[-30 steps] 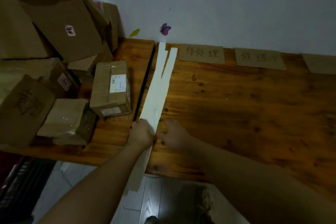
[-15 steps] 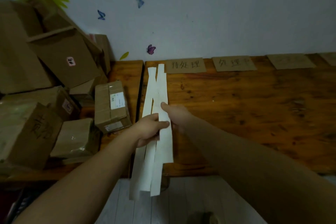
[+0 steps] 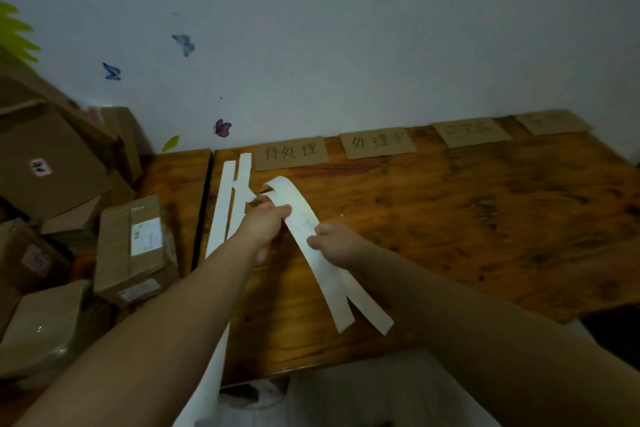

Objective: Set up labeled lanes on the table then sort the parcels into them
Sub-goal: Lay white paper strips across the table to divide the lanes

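Note:
Long white paper strips (image 3: 230, 204) lie along the left edge of the wooden table (image 3: 450, 218). My left hand (image 3: 266, 225) grips lifted strips (image 3: 325, 274) near their upper bend. My right hand (image 3: 332, 239) pinches the same lifted strips lower down; their free ends hang toward the table's front edge. Several brown cardboard label cards with handwriting (image 3: 291, 152) (image 3: 377, 144) (image 3: 471, 132) lie in a row along the wall. Cardboard parcels (image 3: 135, 250) are stacked on the left.
More parcels (image 3: 48, 163) pile up at the far left beside the wall. Butterfly stickers (image 3: 222, 127) dot the white wall. The floor shows below the table's front edge (image 3: 311, 367). A narrow gap (image 3: 204, 211) splits the left table section from the main one.
Both hands have lifted some strips off the pile and swung them rightward over the table, now bent in an arc. The camera view has tilted up and right.

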`<state>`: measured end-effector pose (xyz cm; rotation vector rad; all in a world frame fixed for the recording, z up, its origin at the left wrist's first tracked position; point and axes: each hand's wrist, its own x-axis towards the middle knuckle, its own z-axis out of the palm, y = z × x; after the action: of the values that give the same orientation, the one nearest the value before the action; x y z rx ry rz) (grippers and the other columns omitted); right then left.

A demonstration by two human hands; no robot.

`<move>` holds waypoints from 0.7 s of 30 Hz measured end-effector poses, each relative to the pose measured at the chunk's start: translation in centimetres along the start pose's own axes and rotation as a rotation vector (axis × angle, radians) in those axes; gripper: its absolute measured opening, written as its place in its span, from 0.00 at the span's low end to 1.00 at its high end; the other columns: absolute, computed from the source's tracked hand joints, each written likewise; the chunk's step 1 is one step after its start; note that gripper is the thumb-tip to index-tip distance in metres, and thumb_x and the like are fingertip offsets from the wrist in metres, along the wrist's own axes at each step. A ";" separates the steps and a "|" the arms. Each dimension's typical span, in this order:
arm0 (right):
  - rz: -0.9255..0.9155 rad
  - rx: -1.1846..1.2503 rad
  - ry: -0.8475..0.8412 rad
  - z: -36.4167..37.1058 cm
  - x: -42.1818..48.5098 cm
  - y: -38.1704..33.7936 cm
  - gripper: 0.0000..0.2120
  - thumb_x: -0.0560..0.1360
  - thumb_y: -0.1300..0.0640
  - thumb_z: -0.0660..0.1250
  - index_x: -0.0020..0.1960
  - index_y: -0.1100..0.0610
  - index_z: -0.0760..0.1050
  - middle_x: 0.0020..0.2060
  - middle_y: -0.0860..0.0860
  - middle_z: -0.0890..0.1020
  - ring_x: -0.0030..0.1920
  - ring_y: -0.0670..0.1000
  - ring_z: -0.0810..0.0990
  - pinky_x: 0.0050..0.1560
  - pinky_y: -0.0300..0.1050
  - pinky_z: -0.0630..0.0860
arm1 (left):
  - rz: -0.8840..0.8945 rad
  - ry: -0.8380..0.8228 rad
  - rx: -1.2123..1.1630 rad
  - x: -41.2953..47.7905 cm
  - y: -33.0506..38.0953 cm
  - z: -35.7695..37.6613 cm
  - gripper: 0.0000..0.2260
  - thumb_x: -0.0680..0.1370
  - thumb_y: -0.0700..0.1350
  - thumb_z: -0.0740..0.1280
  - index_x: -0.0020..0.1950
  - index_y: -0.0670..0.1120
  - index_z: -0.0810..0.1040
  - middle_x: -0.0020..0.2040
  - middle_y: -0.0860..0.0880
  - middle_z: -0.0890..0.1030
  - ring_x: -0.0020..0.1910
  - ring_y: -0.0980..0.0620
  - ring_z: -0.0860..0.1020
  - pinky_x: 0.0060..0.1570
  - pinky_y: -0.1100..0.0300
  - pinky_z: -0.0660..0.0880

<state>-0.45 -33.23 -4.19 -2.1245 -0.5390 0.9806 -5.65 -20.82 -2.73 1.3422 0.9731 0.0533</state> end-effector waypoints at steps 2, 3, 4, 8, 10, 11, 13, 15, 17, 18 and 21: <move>-0.027 0.035 -0.026 -0.7 0.7 0.9 0.06 0.80 0.56 0.59 0.49 0.58 0.71 0.39 0.51 0.69 0.38 0.46 0.68 0.37 0.37 0.66 | -0.057 -0.050 -0.101 0.1 -0.4 0.8 0.10 0.81 0.45 0.60 0.62 0.47 0.69 0.52 0.47 0.79 0.56 0.45 0.77 0.56 0.49 0.76; -0.043 0.042 -0.054 -0.9 1.0 1.1 0.07 0.80 0.56 0.59 0.52 0.58 0.72 0.40 0.50 0.71 0.39 0.46 0.70 0.38 0.37 0.67 | -0.073 -0.073 -0.143 0.0 -0.6 1.1 0.11 0.81 0.44 0.59 0.62 0.47 0.69 0.53 0.46 0.79 0.55 0.46 0.78 0.52 0.50 0.77; -0.064 0.046 -0.087 -1.1 1.3 1.2 0.07 0.81 0.56 0.59 0.54 0.58 0.73 0.40 0.50 0.72 0.40 0.46 0.71 0.38 0.37 0.68 | -0.065 -0.071 -0.145 0.1 -0.9 1.3 0.11 0.81 0.43 0.59 0.63 0.47 0.69 0.53 0.46 0.79 0.53 0.46 0.78 0.48 0.52 0.79; -0.154 0.072 -0.004 -0.8 2.8 1.0 0.09 0.79 0.53 0.63 0.54 0.58 0.73 0.44 0.51 0.74 0.41 0.45 0.73 0.39 0.37 0.69 | 0.000 0.047 -0.067 0.6 -1.7 0.9 0.13 0.80 0.39 0.60 0.64 0.46 0.69 0.56 0.45 0.78 0.50 0.46 0.79 0.45 0.53 0.80; -0.157 0.079 0.144 -0.3 3.4 0.8 0.17 0.77 0.48 0.65 0.63 0.54 0.70 0.56 0.50 0.73 0.53 0.48 0.74 0.49 0.41 0.72 | -0.010 0.104 -0.001 0.5 -1.8 0.1 0.12 0.80 0.40 0.61 0.64 0.43 0.70 0.57 0.44 0.78 0.49 0.46 0.79 0.41 0.56 0.80; -0.147 0.091 0.149 0.1 3.7 0.7 0.21 0.77 0.47 0.65 0.67 0.52 0.68 0.61 0.49 0.71 0.59 0.50 0.73 0.54 0.44 0.72 | -0.017 0.104 0.021 0.4 -1.9 -0.3 0.12 0.80 0.40 0.61 0.63 0.41 0.70 0.55 0.44 0.78 0.47 0.47 0.80 0.38 0.58 0.80; -0.151 0.099 0.047 0.7 4.0 -0.1 0.16 0.78 0.50 0.64 0.64 0.53 0.71 0.58 0.50 0.75 0.57 0.51 0.75 0.53 0.44 0.74 | -0.014 0.079 0.045 -0.2 -1.9 -1.0 0.07 0.81 0.41 0.60 0.57 0.41 0.72 0.50 0.44 0.79 0.43 0.49 0.80 0.33 0.61 0.78; -0.173 0.035 0.018 1.5 4.2 -0.6 0.05 0.80 0.53 0.62 0.49 0.54 0.75 0.41 0.50 0.76 0.41 0.48 0.76 0.40 0.39 0.73 | -0.004 0.091 0.072 -0.3 -2.0 -2.0 0.05 0.81 0.43 0.60 0.52 0.42 0.73 0.51 0.43 0.80 0.44 0.48 0.80 0.36 0.59 0.77; -0.176 0.014 0.068 2.2 4.2 -1.1 0.09 0.80 0.55 0.62 0.40 0.53 0.71 0.34 0.49 0.71 0.33 0.46 0.71 0.33 0.37 0.68 | -0.017 0.137 0.065 -0.1 -2.3 -3.4 0.07 0.81 0.43 0.60 0.55 0.42 0.74 0.53 0.42 0.80 0.49 0.44 0.80 0.46 0.53 0.79; -0.176 0.022 0.089 2.6 4.3 -1.1 0.11 0.80 0.56 0.62 0.38 0.52 0.69 0.33 0.49 0.69 0.32 0.46 0.70 0.33 0.37 0.67 | -0.026 0.163 0.058 0.1 -2.6 -4.3 0.07 0.81 0.42 0.60 0.55 0.42 0.74 0.54 0.40 0.79 0.51 0.42 0.79 0.51 0.50 0.78; -0.186 0.012 0.094 3.6 4.3 -1.6 0.10 0.80 0.57 0.62 0.40 0.53 0.69 0.34 0.48 0.70 0.32 0.45 0.69 0.31 0.35 0.66 | -0.032 0.257 0.128 0.6 -3.4 -7.2 0.06 0.80 0.41 0.61 0.53 0.40 0.75 0.54 0.38 0.77 0.52 0.41 0.77 0.46 0.51 0.78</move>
<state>-0.74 -27.93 -6.64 -2.0565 -0.6681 0.7750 -11.30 -15.82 -5.29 1.4608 1.2315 0.1437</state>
